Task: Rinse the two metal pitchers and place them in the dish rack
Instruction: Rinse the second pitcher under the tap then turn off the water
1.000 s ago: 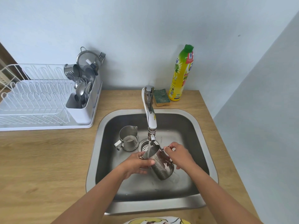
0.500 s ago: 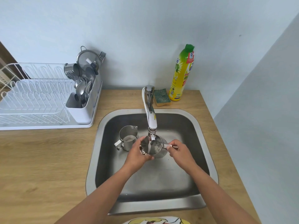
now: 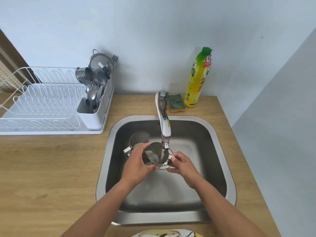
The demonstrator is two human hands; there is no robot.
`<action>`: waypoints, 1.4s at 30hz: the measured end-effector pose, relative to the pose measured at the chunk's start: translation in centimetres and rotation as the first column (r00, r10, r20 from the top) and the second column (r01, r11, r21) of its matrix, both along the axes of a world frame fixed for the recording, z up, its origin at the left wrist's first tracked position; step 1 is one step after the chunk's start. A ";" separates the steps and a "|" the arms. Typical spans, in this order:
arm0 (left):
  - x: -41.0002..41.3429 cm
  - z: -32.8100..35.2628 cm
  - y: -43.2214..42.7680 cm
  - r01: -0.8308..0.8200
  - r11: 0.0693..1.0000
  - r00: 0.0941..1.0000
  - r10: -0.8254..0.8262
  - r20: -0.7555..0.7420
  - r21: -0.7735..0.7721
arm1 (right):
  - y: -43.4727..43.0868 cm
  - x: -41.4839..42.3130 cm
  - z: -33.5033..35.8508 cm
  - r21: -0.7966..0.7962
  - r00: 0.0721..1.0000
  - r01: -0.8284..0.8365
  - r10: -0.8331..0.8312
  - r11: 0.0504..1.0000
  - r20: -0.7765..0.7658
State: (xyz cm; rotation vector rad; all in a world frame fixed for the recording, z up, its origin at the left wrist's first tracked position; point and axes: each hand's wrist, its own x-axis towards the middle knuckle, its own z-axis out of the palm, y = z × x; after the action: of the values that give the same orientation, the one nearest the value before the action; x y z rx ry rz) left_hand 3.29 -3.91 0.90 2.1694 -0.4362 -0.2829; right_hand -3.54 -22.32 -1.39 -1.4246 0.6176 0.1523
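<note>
Steel pitcher [image 3: 154,153], shiny, rounded: left hand [image 3: 136,166] wraps body, right hand [image 3: 183,165] pinches handle [image 3: 171,157].

Reaches in with both bare forearms from below the pitcher [image 3: 154,154], the left forearm [image 3: 102,202] slanting up from the pitcher's lower left, the right forearm [image 3: 222,207] from its lower right. Cups the pitcher's left side with the left hand [image 3: 136,161], back of the hand upward, thumb along the near wall, fingers curled round the far side and partly hidden. Pinches the handle [image 3: 171,157] on the pitcher's right with the right hand [image 3: 183,165], thumb and forefinger closed on it, the other fingers curled underneath. Holds both wrists roughly straight, hands about level, one on either side of the pitcher.
</note>
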 end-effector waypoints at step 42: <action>-0.6 -0.8 -1.5 -0.016 1.000 0.971 0.011 -0.240 -0.016 | -2.3 -0.5 1.2 -0.173 0.990 0.034 -0.057 0.984 -0.132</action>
State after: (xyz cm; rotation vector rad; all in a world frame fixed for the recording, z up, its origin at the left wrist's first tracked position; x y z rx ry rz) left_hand 2.70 -5.45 0.14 2.0873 -0.2856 -0.5248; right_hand -3.99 -24.65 -0.22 -1.5733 0.7908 0.1646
